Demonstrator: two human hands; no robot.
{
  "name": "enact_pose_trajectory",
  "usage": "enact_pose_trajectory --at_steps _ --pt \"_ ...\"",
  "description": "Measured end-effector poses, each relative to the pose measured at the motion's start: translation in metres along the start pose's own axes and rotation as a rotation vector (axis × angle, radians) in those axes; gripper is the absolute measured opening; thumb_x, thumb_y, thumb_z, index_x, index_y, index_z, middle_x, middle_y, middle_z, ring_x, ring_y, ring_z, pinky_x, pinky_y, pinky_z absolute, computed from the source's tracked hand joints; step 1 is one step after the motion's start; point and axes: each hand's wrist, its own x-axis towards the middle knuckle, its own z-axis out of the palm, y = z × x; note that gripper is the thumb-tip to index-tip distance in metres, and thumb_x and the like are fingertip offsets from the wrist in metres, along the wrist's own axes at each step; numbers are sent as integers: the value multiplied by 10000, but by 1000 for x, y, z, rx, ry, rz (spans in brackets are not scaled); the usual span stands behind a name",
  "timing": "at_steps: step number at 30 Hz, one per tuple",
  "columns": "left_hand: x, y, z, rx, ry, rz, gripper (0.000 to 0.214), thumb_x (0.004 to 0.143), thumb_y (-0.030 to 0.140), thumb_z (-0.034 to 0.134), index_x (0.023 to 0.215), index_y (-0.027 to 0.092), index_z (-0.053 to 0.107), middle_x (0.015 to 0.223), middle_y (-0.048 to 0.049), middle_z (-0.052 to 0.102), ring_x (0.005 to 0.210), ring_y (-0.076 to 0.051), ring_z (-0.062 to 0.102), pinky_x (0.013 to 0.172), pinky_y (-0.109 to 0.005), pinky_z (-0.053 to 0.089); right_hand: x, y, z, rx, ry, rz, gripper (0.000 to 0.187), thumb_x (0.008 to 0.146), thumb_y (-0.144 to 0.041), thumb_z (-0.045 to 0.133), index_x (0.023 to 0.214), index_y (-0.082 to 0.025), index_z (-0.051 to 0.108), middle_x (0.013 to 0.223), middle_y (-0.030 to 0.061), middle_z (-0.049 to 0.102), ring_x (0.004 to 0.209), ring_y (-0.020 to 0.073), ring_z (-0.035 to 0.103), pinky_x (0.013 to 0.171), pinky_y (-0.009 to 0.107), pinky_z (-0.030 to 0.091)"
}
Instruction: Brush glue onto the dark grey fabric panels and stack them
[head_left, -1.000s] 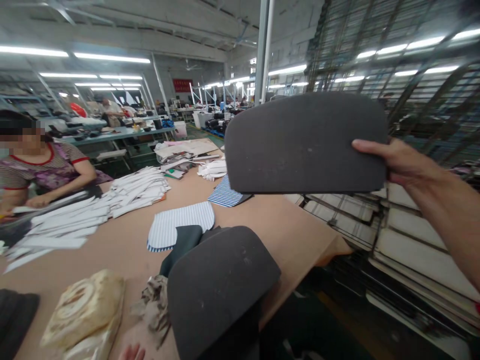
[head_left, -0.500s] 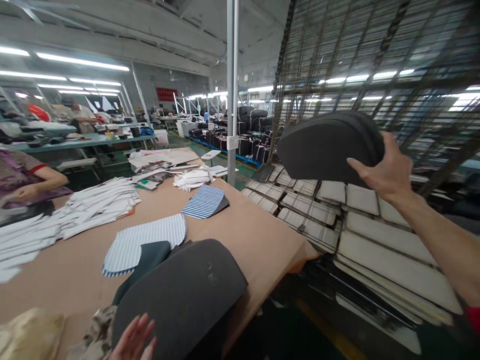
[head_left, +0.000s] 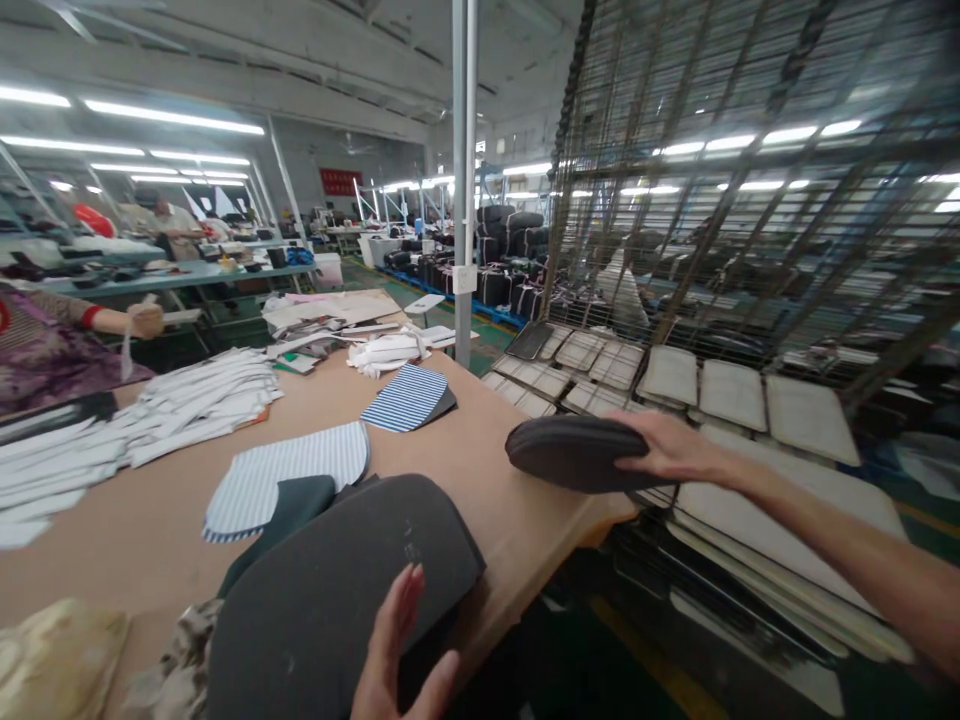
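Note:
My right hand (head_left: 660, 448) grips the end of a dark grey stack of curved foam-like panels (head_left: 570, 452), thumb below and fingers on top. The stack is held nearly edge-on above the table's right corner. My left hand (head_left: 401, 650) is open, fingers apart and thumb spread, in front of a large dark grey panel stack (head_left: 337, 590) with rounded corners. Whether the left hand touches that stack I cannot tell. Beside the stack lie a dark green piece (head_left: 277, 530), a pale striped panel (head_left: 292, 475) and a blue-and-white striped panel (head_left: 405, 398).
The brown-covered table (head_left: 480, 455) carries white strips (head_left: 202, 405) and a cream bundle (head_left: 60, 660). On the right stands a wire rack (head_left: 637, 200) over pale flat boards (head_left: 727, 392). A post (head_left: 463, 200) rises behind the table. Another person's hand (head_left: 146, 320) holds a white strip.
My right hand has lowered the panel stack and brought it left, from before the rack to the table's corner, turning it flatter. My left hand has moved right. The other person's hand has risen.

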Motion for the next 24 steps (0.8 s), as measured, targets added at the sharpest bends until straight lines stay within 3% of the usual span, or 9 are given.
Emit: enact_pose_trajectory --at_steps 3,5,8,13,16,19,21,23,24 --pt "20 32 41 183 -94 72 940 624 309 751 1424 206 267 1513 -115 245 1389 -314 192 1143 -488 126 -1 -19 -83 100 -46 11 495 721 -386 655 1171 -197 572 1031 45 671 926 247 616 798 322 477" --pt "37 53 71 224 -140 132 1139 552 284 793 1459 160 115 1543 -132 114 1411 -310 77 1149 -467 83 -8 -40 -117 177 -156 -3 483 714 -364 673 1167 -222 584 1040 16 672 939 238 620 791 299 491" --pt "56 69 102 192 -196 177 1252 481 255 828 1462 159 55 1543 -137 111 1412 -316 51 1150 -460 80 -16 -65 -140 292 -279 -19 525 689 -346 707 1186 -234 582 1069 8 670 973 242 625 804 285 510" --pt "56 53 114 -182 -459 -34 962 569 299 804 1390 184 315 1339 -124 513 1239 -310 460 1062 -421 353 -4 -48 -144 323 -303 2 587 663 -424 722 1194 -217 581 1093 32 671 986 263 633 846 333 521" --pt "48 43 116 -366 -451 -206 816 597 326 797 1295 144 415 1226 -141 602 1111 -305 571 962 -391 458 1 -13 -120 291 13 84 680 664 -488 712 1261 -216 531 1202 76 623 1112 293 570 969 415 446" --pt "44 36 118 -536 -364 -317 832 625 309 781 1317 143 350 1195 -162 618 1050 -312 608 908 -415 491 -15 12 -56 537 229 291 632 757 -563 596 1260 -185 535 1244 144 590 1173 307 530 1000 448 403" --pt "43 29 118 -627 -332 -352 799 655 299 759 1315 138 339 1156 -175 636 1010 -321 626 888 -442 495 -36 17 1 924 118 435 576 811 -620 471 1226 -232 564 1258 120 587 1146 292 557 972 451 435" --pt "43 20 118 -699 -332 -362 768 662 278 751 1304 133 353 1134 -185 644 998 -329 630 894 -462 485 -58 14 52 1321 -137 442 543 846 -630 389 1160 -249 617 1203 84 630 1129 283 571 993 470 429" --pt "43 16 118 -734 -336 -362 766 663 267 750 1306 135 354 1138 -187 641 1008 -332 625 906 -469 475 -68 11 69 1407 -139 490 499 860 -607 385 1091 -257 657 1130 65 670 1112 274 584 1005 462 426"
